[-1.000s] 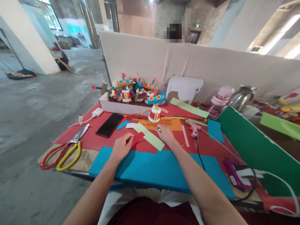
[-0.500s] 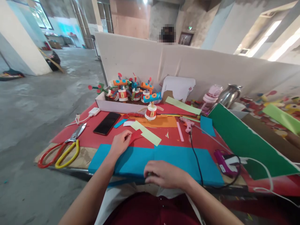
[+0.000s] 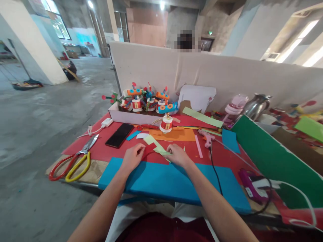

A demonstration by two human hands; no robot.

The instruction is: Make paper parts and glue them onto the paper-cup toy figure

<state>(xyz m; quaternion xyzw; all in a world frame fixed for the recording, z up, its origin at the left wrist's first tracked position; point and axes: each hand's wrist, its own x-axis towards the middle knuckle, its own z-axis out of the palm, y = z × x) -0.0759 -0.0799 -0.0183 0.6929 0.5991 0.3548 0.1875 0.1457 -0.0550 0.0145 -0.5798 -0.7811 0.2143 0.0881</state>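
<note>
- Since half a second earlier, the right hand [image 3: 178,155] has come up from the near edge of the blue sheet [image 3: 174,181] to the light-green paper strip [image 3: 156,146]; the left hand [image 3: 132,156] has stayed put on the red paper piece [image 3: 148,150].
- Left hand: grip pinched shut on the red paper piece, thumb and fingers at its left end. The piece lies at the far edge of the blue sheet, partly under the green strip.
- Right hand: fingers curled over the near end of the light-green strip, pressing or pinching it; whether the grip fully closes on it cannot be told. The strip now looks bent or buckled at that end.
- One pair of large scissors [image 3: 73,161], red and yellow handles, well to the left on the surface [image 3: 101,148].
- One black phone [image 3: 119,135], face up, beyond the left hand; one white charger [image 3: 106,122] just past it.
- One white box [image 3: 131,117] at the back, holding several paper-roll figures; exact count unclear. One more figure [image 3: 166,123] stands alone in front of it, on one orange sheet [image 3: 176,134].
- One pink glue gun [image 3: 207,137] to the right of the right hand, black cord trailing toward the person.
- One large green sheet [image 3: 272,154] at far right.
</note>
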